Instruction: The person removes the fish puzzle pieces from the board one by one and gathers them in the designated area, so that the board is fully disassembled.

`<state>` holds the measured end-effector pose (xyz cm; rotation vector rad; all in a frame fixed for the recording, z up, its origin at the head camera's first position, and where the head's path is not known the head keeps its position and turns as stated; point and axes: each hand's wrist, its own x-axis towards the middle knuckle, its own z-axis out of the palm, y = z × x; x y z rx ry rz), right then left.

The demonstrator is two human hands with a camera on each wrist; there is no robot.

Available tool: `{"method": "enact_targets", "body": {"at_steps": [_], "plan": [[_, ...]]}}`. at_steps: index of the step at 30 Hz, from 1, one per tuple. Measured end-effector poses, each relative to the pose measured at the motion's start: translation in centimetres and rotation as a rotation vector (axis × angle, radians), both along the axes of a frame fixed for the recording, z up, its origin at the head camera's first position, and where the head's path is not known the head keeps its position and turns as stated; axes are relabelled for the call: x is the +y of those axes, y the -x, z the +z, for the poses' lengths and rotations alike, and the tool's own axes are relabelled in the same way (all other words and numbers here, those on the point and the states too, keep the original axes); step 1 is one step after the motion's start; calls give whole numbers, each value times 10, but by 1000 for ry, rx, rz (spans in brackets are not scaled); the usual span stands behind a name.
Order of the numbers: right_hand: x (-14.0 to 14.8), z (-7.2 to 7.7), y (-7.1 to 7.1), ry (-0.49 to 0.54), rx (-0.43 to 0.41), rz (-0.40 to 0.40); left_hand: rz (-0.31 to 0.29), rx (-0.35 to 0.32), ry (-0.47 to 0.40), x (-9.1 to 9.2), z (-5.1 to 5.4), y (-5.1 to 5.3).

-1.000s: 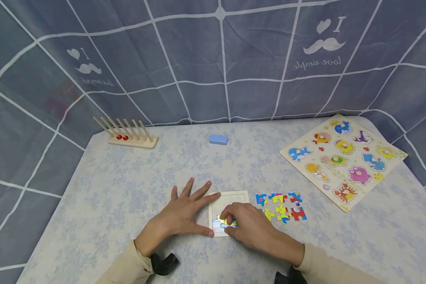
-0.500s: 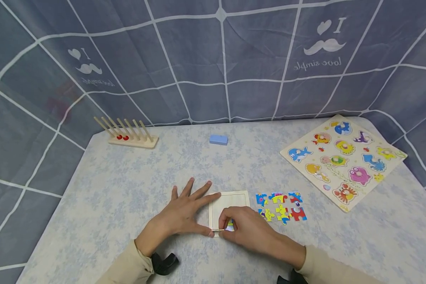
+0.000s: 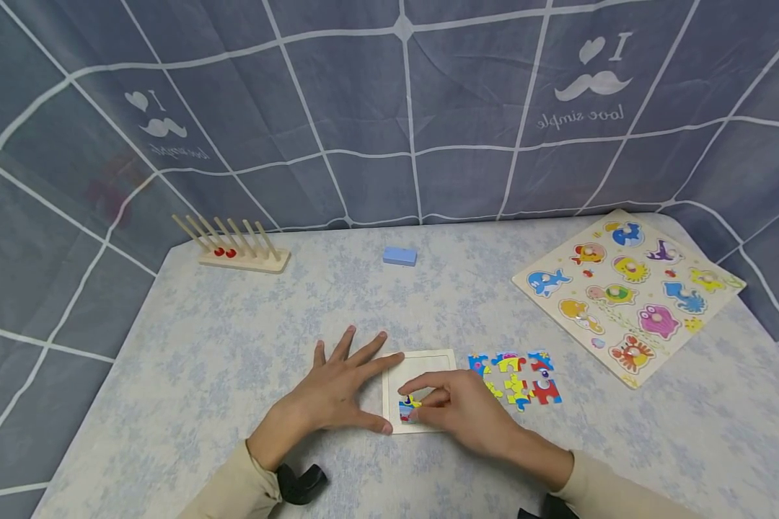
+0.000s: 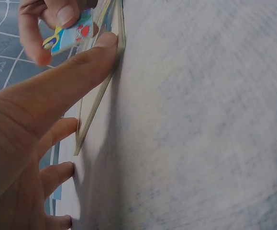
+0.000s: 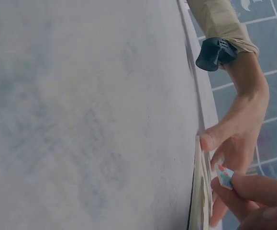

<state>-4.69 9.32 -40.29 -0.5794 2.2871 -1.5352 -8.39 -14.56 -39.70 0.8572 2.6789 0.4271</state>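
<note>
A small wooden frame [image 3: 451, 358] lies on the table between the hands. Against its left side rests the left hand [image 3: 334, 389], fingers spread, with the thumb at the lower left corner; in the left wrist view that thumb [image 4: 76, 67] touches the frame's edge. Over the frame, the right hand [image 3: 470, 411] pinches a colourful puzzle piece [image 3: 407, 409], blue with yellow and red. The piece [image 5: 224, 176] also shows between the right fingertips in the right wrist view, tilted. The right hand covers part of the frame's inside. Loose puzzle pieces [image 3: 545, 391] lie to the right of the frame.
A wooden peg stand [image 3: 247, 262] with red beads stands at the back left. Behind the frame lies a blue block [image 3: 399, 256]. A board of sea animal shapes [image 3: 606, 324] lies at the right. A tiled-pattern curtain [image 3: 363, 94] hangs behind the table.
The right hand dipped to the frame's lower edge and now holds a puzzle piece raised over it, picture side showing. The left hand has stayed in place.
</note>
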Motion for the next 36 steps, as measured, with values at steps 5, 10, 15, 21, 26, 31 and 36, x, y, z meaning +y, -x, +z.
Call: {"method": "enact_targets", "body": {"at_steps": [5,10,15,21,26,31,36], "plan": [[15,0,-1,-20,-31,-39,5,-2,4,1,0,0],[34,1,-3,-49,-72,-82,5,-6,-3,0,-1,-1],[57,5,-7,-78,-129,-137,6,-7,-18,0,-2,-1],[81,7,-13,-125,-182,-187,1,-11,-29,-1,-2,0],[90,6,-16,-136,-195,-192,3,-5,-22,-1,-2,-1],[91,2,-19,-182,-151,-179,1,0,-19,-1,-2,-1],[92,0,-21,-239,-94,-175,-1,2,-16,-1,-2,0]]}}
